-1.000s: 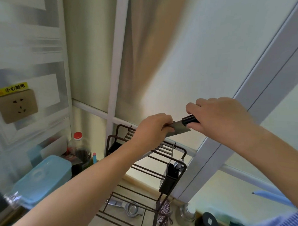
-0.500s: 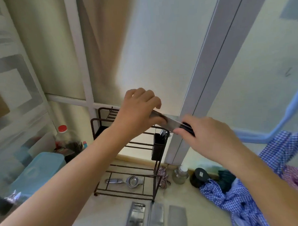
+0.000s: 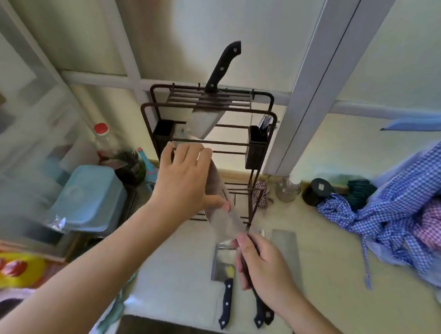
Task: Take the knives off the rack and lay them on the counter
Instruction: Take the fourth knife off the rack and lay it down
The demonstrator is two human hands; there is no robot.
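Head view: right hand (image 3: 264,265) closes its grip on the handle of a knife (image 3: 222,216), left hand (image 3: 183,183) pinching its blade above. Below that grip, knives (image 3: 223,266) already lie on the bench (image 3: 330,275). Beyond, one black-handled knife (image 3: 222,66) remains in the rack (image 3: 210,142).

Rack (image 3: 260,110) dark metal wire; shirt (image 3: 400,205) checked cloth.
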